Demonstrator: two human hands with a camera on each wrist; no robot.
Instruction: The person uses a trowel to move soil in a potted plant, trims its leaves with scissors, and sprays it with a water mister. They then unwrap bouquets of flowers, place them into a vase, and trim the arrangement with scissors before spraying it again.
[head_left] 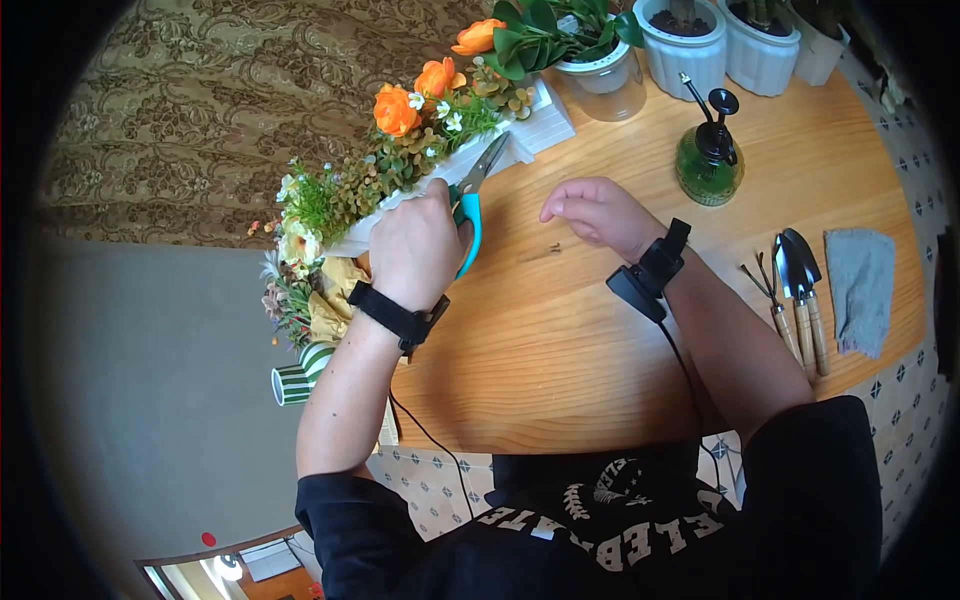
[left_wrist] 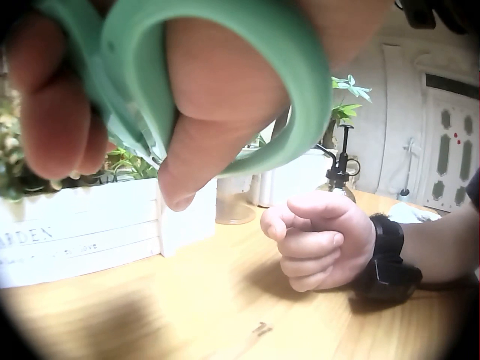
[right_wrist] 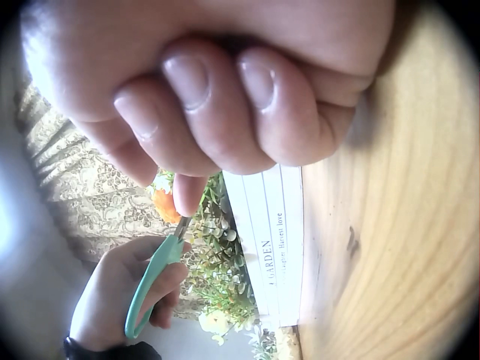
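My left hand (head_left: 415,245) grips a pair of scissors (head_left: 473,215) by the teal handles, with finger and thumb through the loops in the left wrist view. The blades point away, over the edge of a white wooden planter box (head_left: 550,120) lettered "GARDEN". Orange flowers (head_left: 397,112), small white blooms and greenery fill the box. Over the table, right of the scissors, is my right hand (head_left: 605,215). Its fingers (right_wrist: 217,112) curl in toward the palm, and nothing shows in them. A small brown scrap (head_left: 555,248) lies on the wood below the right hand.
A green glass spray bottle (head_left: 708,165) stands at right, before several potted plants with white pots (head_left: 683,50). A hand rake (head_left: 775,300), two small trowels (head_left: 800,270) and a folded grey cloth (head_left: 860,290) lie far right. Green-striped cups (head_left: 292,384) are at left.
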